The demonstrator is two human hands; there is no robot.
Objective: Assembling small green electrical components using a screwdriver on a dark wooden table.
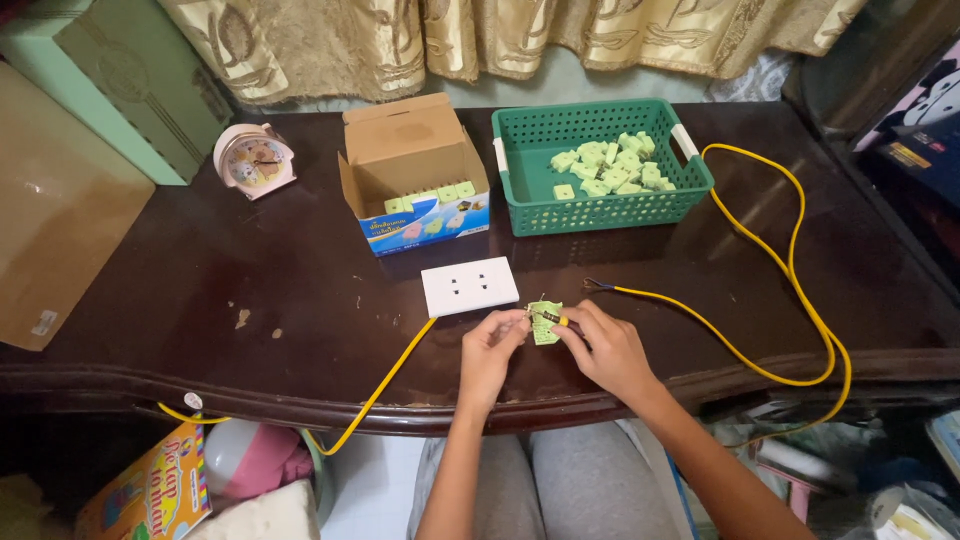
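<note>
Both my hands meet over the front edge of the dark wooden table [250, 300]. My left hand [492, 350] pinches a small light green plug part [543, 322] from the left. My right hand [600, 345] holds a small screwdriver [554, 318] with a yellow handle, its tip on the green part. Just behind them lies a white double socket plate [469, 285] with a yellow cable [385, 385] running off the table's front. A second yellow cable [790, 300] ends in bare wires near my right hand.
A green plastic basket [525, 190] with several light green parts stands behind. Left of it is an open cardboard box [410, 150] of more green parts. A pink alarm clock [253, 160] sits at the back left. Curtains hang behind; boxes and clutter lie around my legs.
</note>
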